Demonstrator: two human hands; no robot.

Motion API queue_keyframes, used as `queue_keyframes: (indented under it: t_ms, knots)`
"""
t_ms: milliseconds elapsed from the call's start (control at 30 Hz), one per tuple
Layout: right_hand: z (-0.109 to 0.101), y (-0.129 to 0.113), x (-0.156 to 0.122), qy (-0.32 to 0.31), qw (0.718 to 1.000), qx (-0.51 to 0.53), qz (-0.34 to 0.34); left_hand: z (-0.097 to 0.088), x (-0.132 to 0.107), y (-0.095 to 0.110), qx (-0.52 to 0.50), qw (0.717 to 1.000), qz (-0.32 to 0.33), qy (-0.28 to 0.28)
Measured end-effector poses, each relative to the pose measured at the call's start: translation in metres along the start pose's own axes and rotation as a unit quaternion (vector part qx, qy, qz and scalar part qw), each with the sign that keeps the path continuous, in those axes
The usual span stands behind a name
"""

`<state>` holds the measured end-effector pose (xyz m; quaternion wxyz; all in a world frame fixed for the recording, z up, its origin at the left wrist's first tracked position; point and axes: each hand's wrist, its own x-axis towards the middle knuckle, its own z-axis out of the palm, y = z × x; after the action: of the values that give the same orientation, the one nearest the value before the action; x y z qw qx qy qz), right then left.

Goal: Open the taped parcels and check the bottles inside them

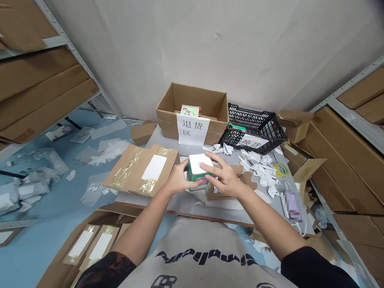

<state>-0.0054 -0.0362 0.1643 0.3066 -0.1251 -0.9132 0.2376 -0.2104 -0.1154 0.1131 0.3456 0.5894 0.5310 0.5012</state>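
Brown cartons [90, 244], two with white labels showing, lie nearest, at the left below the table [192, 206] edge. Over the table's near middle, two hands meet on one small green-and-white box [198, 166]. The left hand [177, 180] curls half closed round its left side. The right hand [223, 178] lies with fingers spread across its top and right side, so the pair clasp it between them; whether it rests on the table I cannot tell. One open carton [216, 194] sits under the right hand. One flat carton [135, 170], taped, lies left of the hands. To their right lie white paper scraps [261, 168], too many to count, and one yellow tape roll [281, 169]. Farthest stand one big box [168, 116] with a paper sign and one black crate [258, 124], side by side.
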Motion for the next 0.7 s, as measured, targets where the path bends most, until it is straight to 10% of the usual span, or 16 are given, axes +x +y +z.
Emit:
queue_keyframes:
  t_ms: [300,700]
  knots:
    - [0.047,-0.008,-0.038,0.14,0.923,0.218,0.286,-0.036,0.026,0.0,-0.213,0.973,-0.003,0.092]
    - [0.054,-0.034,-0.036,0.166,0.945,0.175,0.221,-0.014,0.054,-0.003,-0.463,0.875,-0.128,0.066]
